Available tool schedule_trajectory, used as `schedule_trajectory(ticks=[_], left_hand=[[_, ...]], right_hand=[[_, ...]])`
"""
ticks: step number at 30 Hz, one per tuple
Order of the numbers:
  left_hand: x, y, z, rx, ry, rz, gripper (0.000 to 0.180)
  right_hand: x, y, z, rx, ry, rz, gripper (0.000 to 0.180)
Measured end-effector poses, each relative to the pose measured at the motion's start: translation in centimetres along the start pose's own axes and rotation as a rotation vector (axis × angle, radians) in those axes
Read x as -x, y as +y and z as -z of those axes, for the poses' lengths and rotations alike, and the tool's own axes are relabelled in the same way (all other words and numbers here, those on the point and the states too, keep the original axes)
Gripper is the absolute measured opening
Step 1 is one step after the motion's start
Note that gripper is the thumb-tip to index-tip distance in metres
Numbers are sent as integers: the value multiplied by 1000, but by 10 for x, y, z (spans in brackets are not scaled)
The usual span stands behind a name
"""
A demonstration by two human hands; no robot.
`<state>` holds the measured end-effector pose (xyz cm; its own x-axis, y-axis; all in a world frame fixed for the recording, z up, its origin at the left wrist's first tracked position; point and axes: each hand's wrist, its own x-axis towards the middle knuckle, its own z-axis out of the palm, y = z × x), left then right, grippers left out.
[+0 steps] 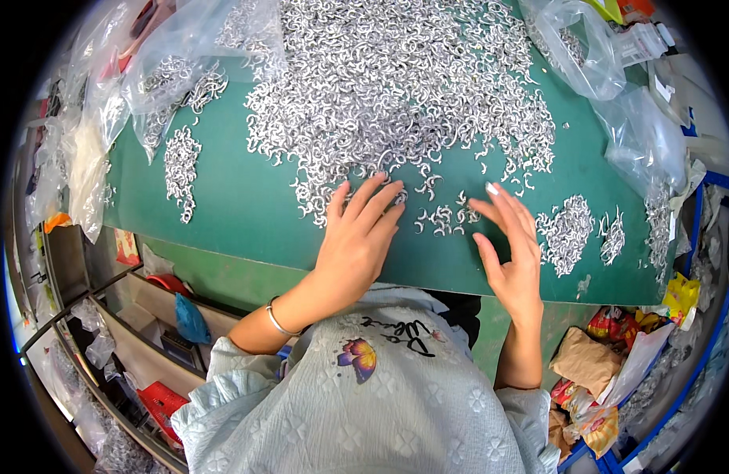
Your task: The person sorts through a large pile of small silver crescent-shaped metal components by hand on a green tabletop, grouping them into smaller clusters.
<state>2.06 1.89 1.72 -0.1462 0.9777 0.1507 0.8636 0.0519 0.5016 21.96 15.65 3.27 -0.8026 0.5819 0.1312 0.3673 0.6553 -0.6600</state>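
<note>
A broad heap of small silvery crescent-shaped metal pieces (pixel 396 87) covers the far middle of the green tabletop (pixel 230 197). At its near edge lies my left hand (pixel 360 237), fingers spread, their tips touching the pieces. To its right, my right hand (pixel 510 249) hovers over the table with thumb and fingers apart; nothing shows between them. A small loose cluster of crescents (pixel 442 220) sits between my two hands. Just right of my right hand is a separate small pile (pixel 566 235), with a smaller pile (pixel 612 237) beside it.
Another narrow pile (pixel 182 170) lies at the left. Clear plastic bags (pixel 163 75) holding pieces stand at the far left, and more plastic bags (pixel 641 130) at the right. Below the table's near edge are a drawer shelf (pixel 135 316) on the left and snack packets (pixel 609 332) on the right.
</note>
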Motion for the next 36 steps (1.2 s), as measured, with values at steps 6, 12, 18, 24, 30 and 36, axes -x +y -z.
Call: schedule_trajectory(ticks=[6,12,18,24,30,36], left_hand=[[-1,16,-11,104,-121,-163,37],[1,12,-10,192,-42,-135,35],[7,14,-15,245,-61,-189,27],[1,23,-14,252,-41,-183,28],[8,17,-11,234,-35,-75,28],[15,6,-4,279,-19,-108,29]], right_hand=[[7,1,-4,100,4,16,48],[13,-2,-12,1,12,0,34],[20,1,-5,41,181,-45,25],[31,-9,-19,34,63,-4,26],[22,-15,-17,86,39,-3,36],[34,-14,-23,32,47,5,44]])
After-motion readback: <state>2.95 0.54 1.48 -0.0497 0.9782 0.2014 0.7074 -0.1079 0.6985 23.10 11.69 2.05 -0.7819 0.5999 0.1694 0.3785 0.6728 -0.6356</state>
